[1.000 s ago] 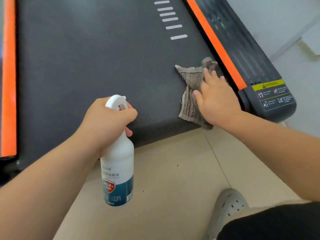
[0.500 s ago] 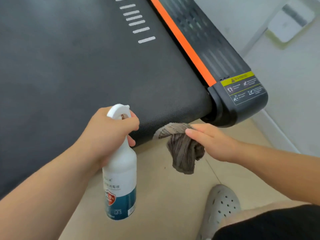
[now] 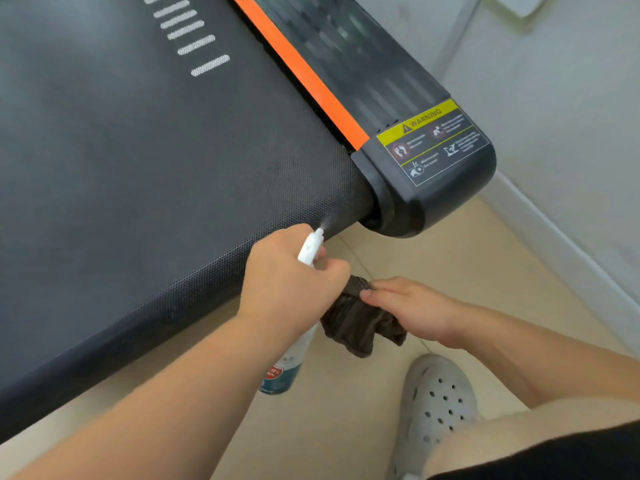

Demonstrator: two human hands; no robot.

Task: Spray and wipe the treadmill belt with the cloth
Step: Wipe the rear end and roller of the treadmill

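The black textured treadmill belt (image 3: 145,161) fills the upper left. My left hand (image 3: 287,282) grips a white spray bottle (image 3: 310,247) by its head, nozzle aimed at the belt's rear right corner, and a faint mist leaves the nozzle. The bottle's teal-labelled base shows below my wrist. My right hand (image 3: 412,310) holds a bunched brown-grey cloth (image 3: 356,323) off the belt, above the floor, just right of my left hand.
An orange stripe (image 3: 304,77) and a black side rail with a yellow warning label (image 3: 429,140) run along the belt's right edge. Beige tiled floor (image 3: 450,258) lies below, a grey wall at right. My grey perforated shoe (image 3: 433,407) is at bottom right.
The cloth came off the belt's corner and now hangs bunched in my right hand. My left hand swung the bottle right toward the rear corner and mist now leaves the nozzle.
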